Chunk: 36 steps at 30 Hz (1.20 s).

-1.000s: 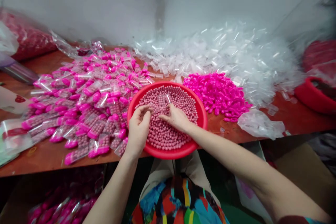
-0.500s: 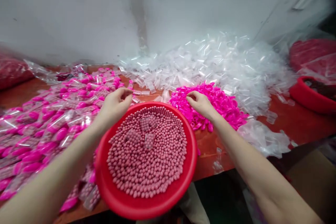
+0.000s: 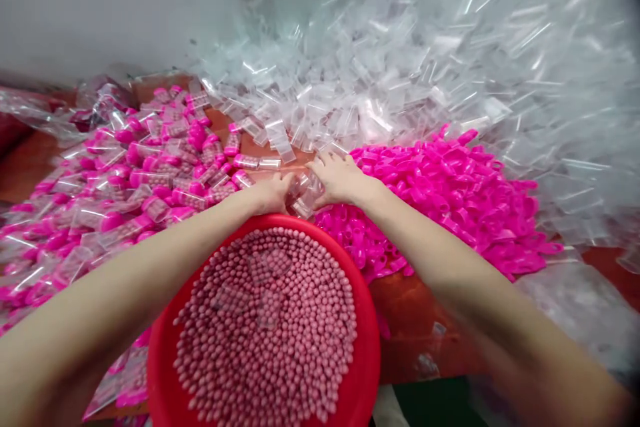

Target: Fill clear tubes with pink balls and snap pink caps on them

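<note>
Clear plastic cases [image 3: 306, 193] sit between left hand [image 3: 273, 193] and right hand [image 3: 339, 179].

At the lower centre of the frame, a bright red basin [image 3: 367, 340] frames dusty-pink beads [image 3: 305, 353], while to its upper right the loose caps [image 3: 460, 197] are a solid hot pink. The filled containers [image 3: 167, 177] at left mix hot-pink ends with clear walls showing dusty pink inside, and the empty containers [image 3: 400, 73] across the upper right are colourless with white glints. Reddish-brown covers the bench [image 3: 400, 320], and the pale grey wall [image 3: 115, 7] carries a darker vertical stripe at top centre.
</note>
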### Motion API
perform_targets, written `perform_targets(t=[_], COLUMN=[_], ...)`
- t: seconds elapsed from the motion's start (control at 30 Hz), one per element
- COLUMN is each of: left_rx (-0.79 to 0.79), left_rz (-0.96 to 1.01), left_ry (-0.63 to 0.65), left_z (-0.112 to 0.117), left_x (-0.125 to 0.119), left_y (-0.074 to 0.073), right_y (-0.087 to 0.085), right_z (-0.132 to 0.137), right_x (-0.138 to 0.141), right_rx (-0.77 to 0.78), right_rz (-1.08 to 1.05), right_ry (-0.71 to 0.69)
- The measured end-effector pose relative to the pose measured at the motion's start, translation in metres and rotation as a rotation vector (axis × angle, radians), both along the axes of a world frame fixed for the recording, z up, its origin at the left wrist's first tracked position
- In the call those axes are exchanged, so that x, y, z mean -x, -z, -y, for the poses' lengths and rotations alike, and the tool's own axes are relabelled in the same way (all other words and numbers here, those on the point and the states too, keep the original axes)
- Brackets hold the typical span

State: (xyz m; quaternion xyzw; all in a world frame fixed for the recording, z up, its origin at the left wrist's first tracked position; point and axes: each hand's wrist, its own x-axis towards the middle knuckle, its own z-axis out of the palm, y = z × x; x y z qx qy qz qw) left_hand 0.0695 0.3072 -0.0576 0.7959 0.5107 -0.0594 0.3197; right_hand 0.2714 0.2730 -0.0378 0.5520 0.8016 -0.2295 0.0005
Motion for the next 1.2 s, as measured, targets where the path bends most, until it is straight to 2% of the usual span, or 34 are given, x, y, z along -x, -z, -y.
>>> perform_targets(t=[0.1,0.2,0.27,0.33,0.4,0.53,0.6,0.67,0.77,0.87,0.93,1.0,1.03,1.1,1.2], left_rx=[0.081,0.064,0.061,0.056,0.085,0.380,0.466,0.461,0.432,0.290,0.172,0.141,0.140,0.135,0.214], left_rz=[-0.172,-0.149,-0.093,0.003,0.168,0.610,0.760,0.849,0.937,0.940,0.872,0.789,0.732,0.601,0.427], left_ry=[0.071,0.083,0.034,-0.076,-0.243,-0.627,-0.730,-0.752,-0.703,-0.643,-0.635,-0.626,-0.618,-0.625,-0.644], left_z=[0.005,0.006,0.004,-0.002,-0.009,-0.027,-0.033,-0.035,-0.025,0.007,0.043,0.089,0.115,0.169,0.241], left_x=[-0.006,-0.010,-0.011,-0.011,-0.012,-0.019,-0.025,-0.029,-0.028,-0.013,0.004,0.022,0.032,0.048,0.065], left_y=[0.001,0.004,0.007,0.012,0.016,0.019,0.014,0.001,-0.034,-0.083,-0.114,-0.135,-0.140,-0.138,-0.118], right_y=[0.004,0.012,0.019,0.024,0.030,0.041,0.042,0.035,0.005,-0.043,-0.072,-0.091,-0.095,-0.094,-0.076], right_z=[-0.005,-0.009,-0.013,-0.021,-0.030,-0.049,-0.054,-0.054,-0.040,-0.005,0.028,0.067,0.087,0.127,0.182], right_x=[0.008,0.014,0.015,0.012,0.007,0.001,0.001,0.003,0.008,0.020,0.031,0.042,0.047,0.055,0.068], right_rx=[0.077,0.057,0.020,0.007,0.009,0.001,-0.004,-0.026,-0.075,-0.063,0.000,0.094,0.154,0.294,0.485], right_rz=[0.050,0.052,0.021,-0.019,-0.064,-0.267,-0.380,-0.444,-0.478,-0.485,-0.518,-0.568,-0.586,-0.590,-0.538], right_ry=[-0.043,-0.072,-0.091,-0.088,-0.076,-0.015,0.063,0.137,0.169,0.154,0.123,0.082,0.054,-0.012,-0.090])
